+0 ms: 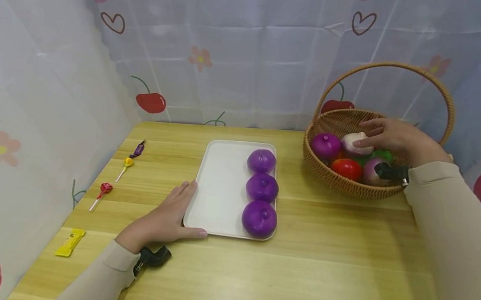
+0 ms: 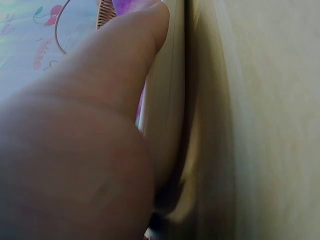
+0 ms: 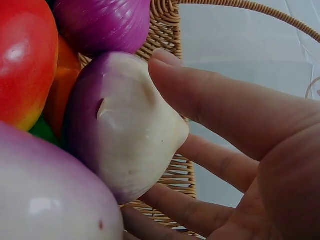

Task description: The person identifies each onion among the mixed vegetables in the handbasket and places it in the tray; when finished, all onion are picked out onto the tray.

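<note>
My right hand reaches over the wicker basket to a white-and-purple turnip. In the right wrist view the thumb lies along one side of the turnip and the extended fingers pass behind it, loosely spread. Beside that turnip are a purple onion, a red tomato-like piece and a second turnip. My left hand rests flat against the near left corner of a white tray, thumb along its near edge. Three purple onions stand in a line down the tray's right side.
Along the table's left side lie a purple-wrapped candy, a yellow lollipop, a red lollipop and a yellow packet. The basket's tall handle arches over its opening. A printed curtain hangs behind the wooden table.
</note>
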Available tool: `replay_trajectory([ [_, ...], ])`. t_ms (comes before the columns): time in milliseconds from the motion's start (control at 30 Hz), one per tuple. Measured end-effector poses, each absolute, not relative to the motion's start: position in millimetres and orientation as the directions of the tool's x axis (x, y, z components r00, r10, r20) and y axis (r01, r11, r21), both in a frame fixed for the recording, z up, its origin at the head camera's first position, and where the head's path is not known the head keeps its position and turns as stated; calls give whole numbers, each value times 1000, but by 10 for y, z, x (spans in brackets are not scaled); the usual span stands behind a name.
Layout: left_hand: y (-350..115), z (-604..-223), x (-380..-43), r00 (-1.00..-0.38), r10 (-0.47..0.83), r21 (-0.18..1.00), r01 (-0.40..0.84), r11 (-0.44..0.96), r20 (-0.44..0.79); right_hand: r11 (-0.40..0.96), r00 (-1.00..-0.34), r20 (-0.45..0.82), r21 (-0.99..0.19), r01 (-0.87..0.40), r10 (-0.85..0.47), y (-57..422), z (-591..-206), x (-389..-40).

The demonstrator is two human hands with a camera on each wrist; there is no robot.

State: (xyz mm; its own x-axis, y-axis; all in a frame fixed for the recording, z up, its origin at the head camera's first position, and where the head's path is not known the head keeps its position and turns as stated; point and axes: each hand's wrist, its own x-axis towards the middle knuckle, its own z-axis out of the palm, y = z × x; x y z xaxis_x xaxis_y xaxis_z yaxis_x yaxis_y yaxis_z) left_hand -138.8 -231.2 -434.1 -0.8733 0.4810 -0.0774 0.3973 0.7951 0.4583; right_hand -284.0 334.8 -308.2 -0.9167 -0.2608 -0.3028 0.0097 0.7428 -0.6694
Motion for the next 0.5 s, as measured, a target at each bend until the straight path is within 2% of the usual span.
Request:
replay_trajectory([
  [233, -2321, -4359, -1396, -873, 481, 457, 400, 794, -72, 694, -910, -328, -717, 64, -254, 3370, -3121, -2868],
  [500, -2317, -4344, -1398, -873, 482, 460, 397, 794, -78, 699, -910, -312, -714, 35, -273, 3366, -3113, -2875],
])
